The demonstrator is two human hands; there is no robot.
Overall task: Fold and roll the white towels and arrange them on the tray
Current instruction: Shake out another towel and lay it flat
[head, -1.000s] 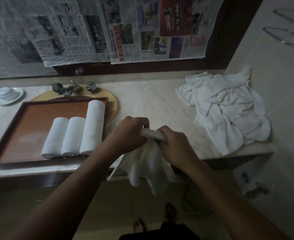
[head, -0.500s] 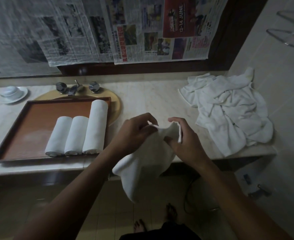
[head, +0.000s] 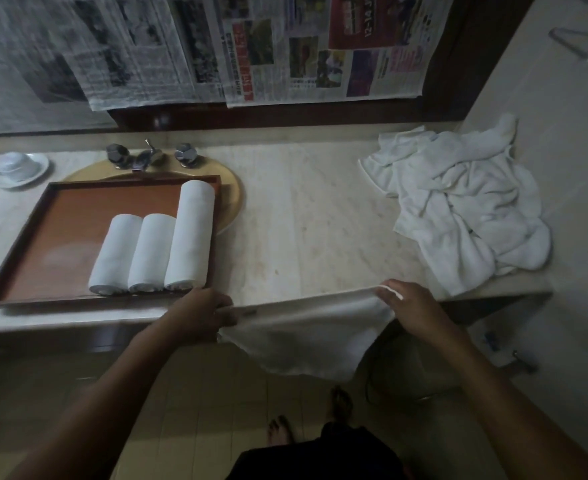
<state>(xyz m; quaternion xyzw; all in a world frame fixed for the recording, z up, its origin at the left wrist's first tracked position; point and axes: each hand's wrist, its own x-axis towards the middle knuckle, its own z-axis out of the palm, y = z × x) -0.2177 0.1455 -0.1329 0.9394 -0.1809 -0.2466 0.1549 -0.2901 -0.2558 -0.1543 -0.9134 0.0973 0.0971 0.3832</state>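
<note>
A white towel [head: 306, 332] is stretched between my two hands at the counter's front edge, its lower part hanging down in front of the counter. My left hand [head: 202, 311] pinches its left corner, and my right hand [head: 412, 303] pinches its right corner. Left of my hands a brown wooden tray [head: 39, 237] lies on the counter. Three rolled white towels [head: 154, 251] lie side by side in the tray's right part, the rightmost one longer. A heap of loose white towels [head: 465, 206] lies on the counter at the right.
The tray partly covers a round yellow sink [head: 232, 192] with a chrome tap [head: 148, 155] behind it. A white cup on a saucer [head: 17, 164] stands at the far left. Newspaper [head: 216, 46] covers the mirror. A tiled wall [head: 545, 116] bounds the counter on the right.
My hands have moved apart and spread the bunched towel wide. It is now held taut by two corners along the counter's front edge.
</note>
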